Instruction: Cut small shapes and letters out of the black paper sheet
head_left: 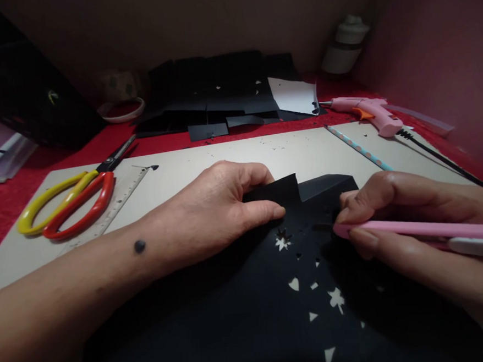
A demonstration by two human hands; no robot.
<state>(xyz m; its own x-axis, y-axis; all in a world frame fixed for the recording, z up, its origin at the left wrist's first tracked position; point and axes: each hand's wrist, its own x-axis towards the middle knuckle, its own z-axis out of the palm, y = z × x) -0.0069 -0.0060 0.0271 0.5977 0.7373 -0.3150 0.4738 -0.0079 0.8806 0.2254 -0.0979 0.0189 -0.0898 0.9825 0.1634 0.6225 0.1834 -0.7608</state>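
A sheet of black paper [234,319] with small cut-out shapes, among them a star and a clover-like form, fills the front of the view. My left hand [226,204] pinches its far edge, thumb on top and fingers underneath, beside a raised flap. In my right hand [380,215] is a pink craft knife [418,228], held like a pen. Its thin blade points left over the paper, right of the star hole; whether the tip goes through the paper I cannot tell.
Yellow-and-red scissors [98,205] lie on a clear ruler [121,203] at left. Black paper pieces [214,89] and a white piece [295,95] lie at the back. On the right are a pink glue gun [375,113], a patterned pencil [357,146] and a white bottle [344,47].
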